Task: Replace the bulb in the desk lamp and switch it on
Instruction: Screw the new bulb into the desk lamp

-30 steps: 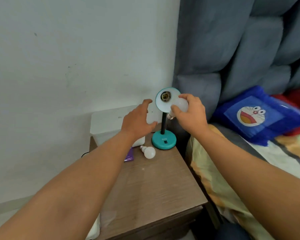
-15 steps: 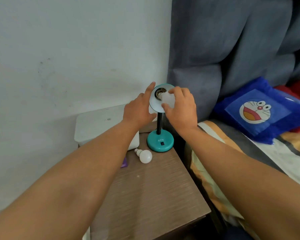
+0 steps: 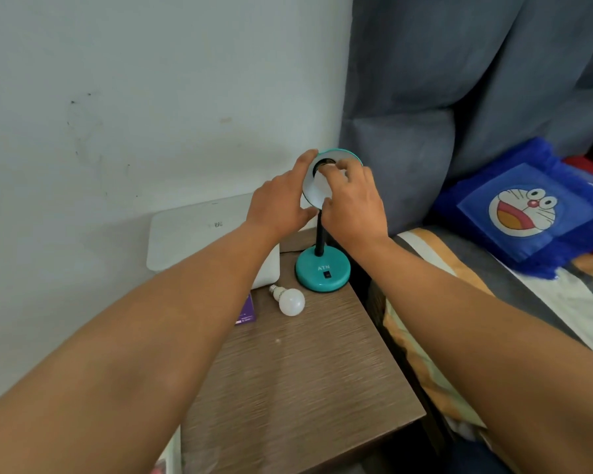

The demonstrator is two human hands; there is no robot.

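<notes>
The new bulb [image 3: 323, 181] is pinched by the right hand [image 3: 355, 208] at the socket inside the lamp shade [image 3: 351, 158], which is gripped at its rim by the left hand [image 3: 278, 206]. If the bulb is started crooked, the thread could be crossed; the spare bulb [image 3: 290, 301] on the table [image 3: 305, 388] could be knocked off.

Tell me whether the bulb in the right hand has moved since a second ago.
Yes. The bulb in the right hand has gone from beside the lamp shade rim leftward into the shade, up to the socket.
</notes>
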